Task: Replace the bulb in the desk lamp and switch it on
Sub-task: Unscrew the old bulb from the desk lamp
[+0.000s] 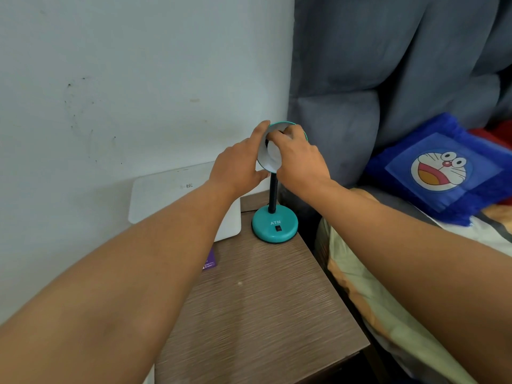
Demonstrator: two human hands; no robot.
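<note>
A teal desk lamp stands at the back of a brown bedside table (263, 295), its round base (274, 225) carrying a black rocker switch (278, 228) and a black flexible neck (273, 193). Its shade (263, 159) faces me, white inside. My left hand (240, 164) grips the shade's left rim, thumb below and fingers over the top. My right hand (300, 159) reaches into the shade, its fingers closed around a white bulb (273, 154) that shows partly between the two hands. The socket is hidden behind the bulb and fingers.
A white flat box (177, 195) leans against the wall behind the table's left side, with a small purple card (209, 260) lying beside it. A grey padded headboard (360, 79) and a bed with a blue cartoon cushion (440, 170) lie to the right.
</note>
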